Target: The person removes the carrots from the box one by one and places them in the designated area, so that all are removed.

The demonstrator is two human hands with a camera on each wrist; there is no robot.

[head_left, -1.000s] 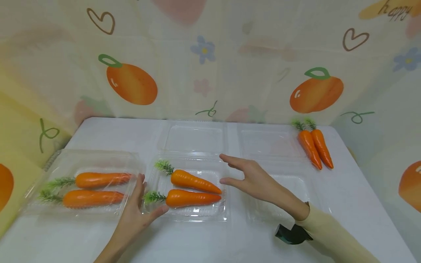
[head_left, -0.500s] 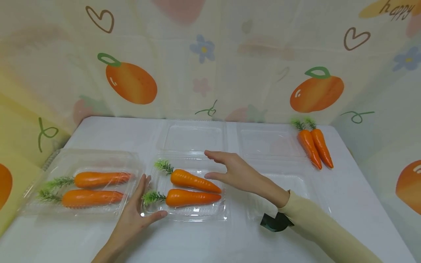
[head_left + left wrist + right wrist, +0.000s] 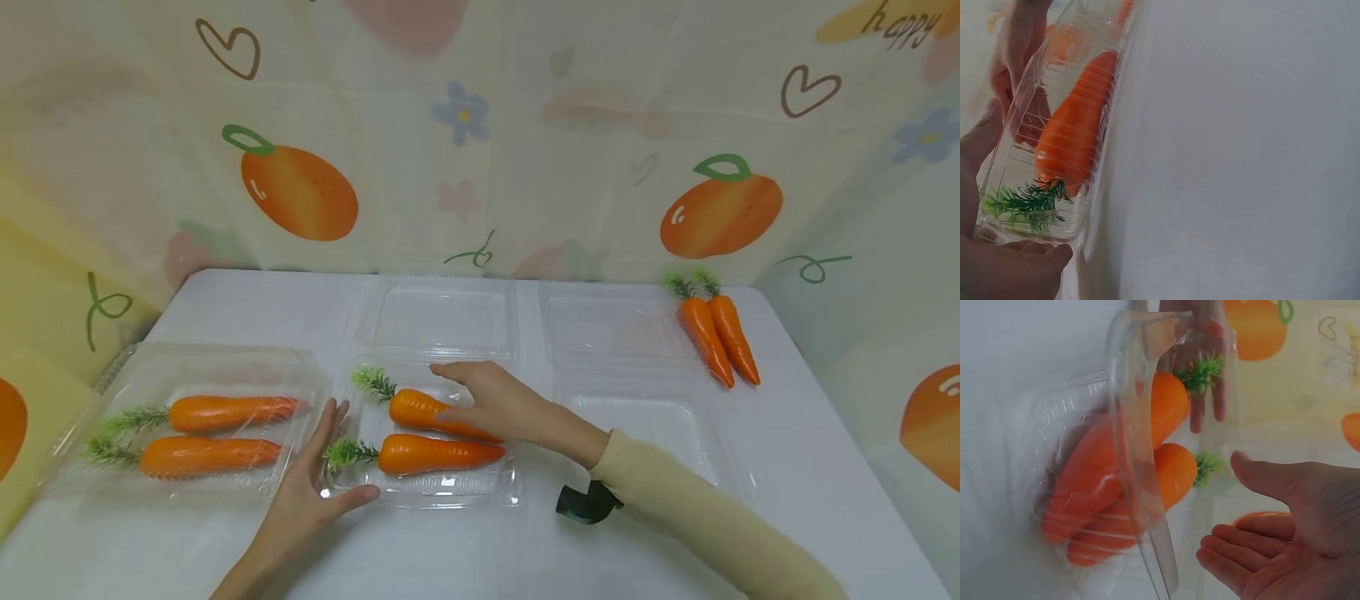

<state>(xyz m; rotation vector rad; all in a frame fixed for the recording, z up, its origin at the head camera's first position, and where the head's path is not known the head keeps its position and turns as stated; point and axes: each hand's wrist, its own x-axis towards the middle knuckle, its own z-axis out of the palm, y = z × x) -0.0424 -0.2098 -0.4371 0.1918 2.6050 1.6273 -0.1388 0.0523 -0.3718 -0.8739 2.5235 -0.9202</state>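
A clear plastic clamshell box [image 3: 420, 502] lies in the middle of the table with its lid [image 3: 442, 317] folded back. Inside are a front carrot [image 3: 442, 454] and a back carrot [image 3: 412, 408], leafy ends to the left. My left hand [image 3: 302, 492] rests at the box's left end, fingers straight along that side and thumb by the front corner. Over the box hovers my right hand [image 3: 498, 404], fingers extended and thumb spread apart, holding nothing. It partly covers the back carrot. The right wrist view shows this hand [image 3: 1272, 544] beside the box wall.
At left stands a closed clear box [image 3: 225, 358] with two carrots inside. Another clear box [image 3: 637, 408] lies at right, its lid [image 3: 607, 325] folded back. Two loose carrots [image 3: 705, 333] lie at the back right corner. A patterned curtain [image 3: 525, 167] hangs behind the table.
My right hand has moved left, from the middle box's right edge to over the carrots. The left hand has hardly moved. The boxes and carrots stay where they were.
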